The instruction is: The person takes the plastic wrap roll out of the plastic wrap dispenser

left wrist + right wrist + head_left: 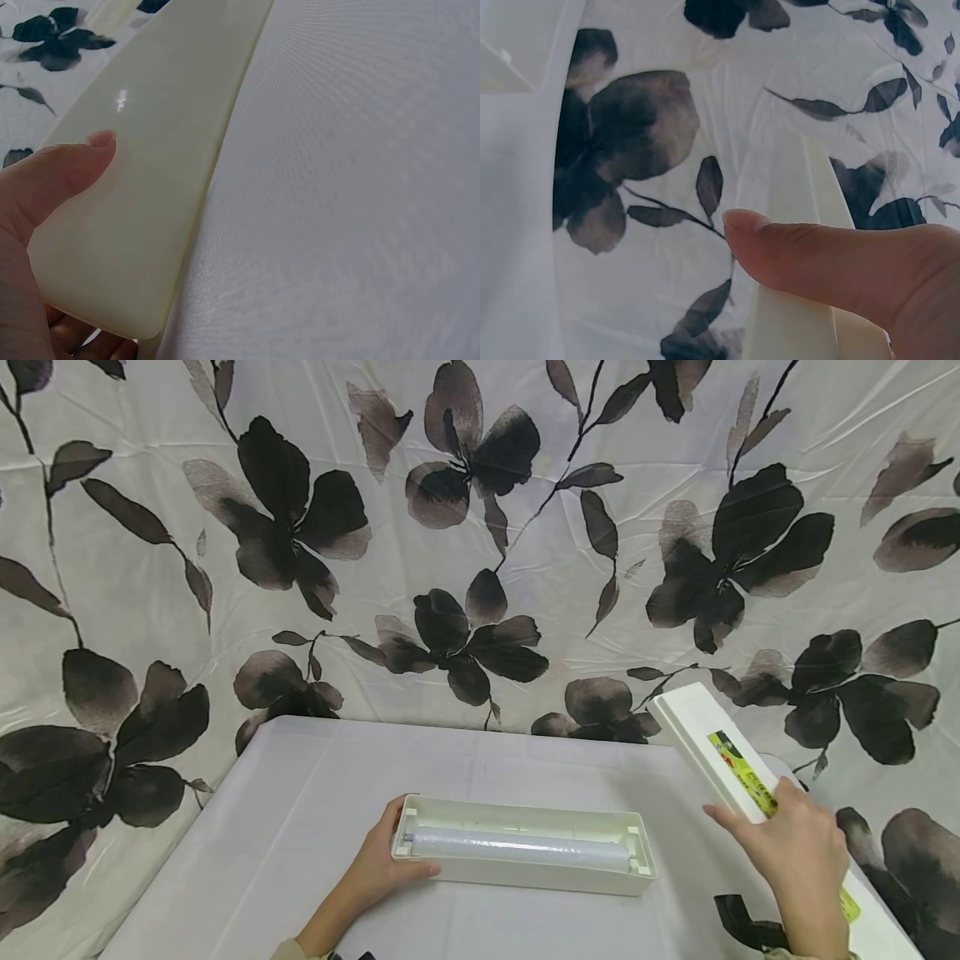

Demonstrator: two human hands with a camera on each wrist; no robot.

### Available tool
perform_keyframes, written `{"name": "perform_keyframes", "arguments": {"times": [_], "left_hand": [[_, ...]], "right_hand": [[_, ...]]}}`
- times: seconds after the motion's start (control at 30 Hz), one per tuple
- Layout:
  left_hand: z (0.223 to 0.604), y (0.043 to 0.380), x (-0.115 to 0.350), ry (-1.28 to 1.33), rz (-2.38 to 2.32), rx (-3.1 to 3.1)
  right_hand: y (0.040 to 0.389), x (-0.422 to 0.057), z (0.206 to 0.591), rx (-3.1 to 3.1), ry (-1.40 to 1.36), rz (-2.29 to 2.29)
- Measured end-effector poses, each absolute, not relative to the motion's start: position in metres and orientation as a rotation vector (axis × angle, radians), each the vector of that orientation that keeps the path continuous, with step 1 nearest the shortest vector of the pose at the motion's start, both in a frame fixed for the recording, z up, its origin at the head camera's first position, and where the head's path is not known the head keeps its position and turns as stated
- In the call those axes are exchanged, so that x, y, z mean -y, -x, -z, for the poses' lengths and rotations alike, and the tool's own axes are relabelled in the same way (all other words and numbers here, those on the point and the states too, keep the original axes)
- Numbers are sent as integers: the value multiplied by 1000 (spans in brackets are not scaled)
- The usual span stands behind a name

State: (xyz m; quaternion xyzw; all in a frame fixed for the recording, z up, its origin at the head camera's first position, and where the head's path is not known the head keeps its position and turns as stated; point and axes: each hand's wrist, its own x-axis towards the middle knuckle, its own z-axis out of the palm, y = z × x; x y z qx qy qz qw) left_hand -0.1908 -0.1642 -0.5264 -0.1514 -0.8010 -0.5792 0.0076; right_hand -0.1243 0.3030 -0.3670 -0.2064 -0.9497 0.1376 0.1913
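Note:
A long cream plastic box [525, 873] with its top off sits on the white table, a roll of clear cling film [517, 847] lying along its inside. My left hand [386, 856] grips the box's left end, the thumb along the front wall, as the left wrist view also shows on the box side [150, 195]. Over the table's right side my right hand [798, 843] holds a long white lid [701, 727] with a green-yellow label, tilted with its far end up to the left. In the right wrist view the thumb presses across the lid [791, 330].
A bent black strap-like piece [742, 927] shows by the right wrist. The white cloth-covered table [300, 827] ends at the back against a hanging floral sheet [480, 543], which also drops past the table's sides.

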Motion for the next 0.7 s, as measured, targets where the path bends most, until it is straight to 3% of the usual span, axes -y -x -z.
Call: {"name": "perform_keyframes", "arguments": {"times": [0.7], "left_hand": [[525, 190, 164, 465, 1815, 2505]], "right_hand": [[128, -326, 372, 2678, 806, -401]]}}
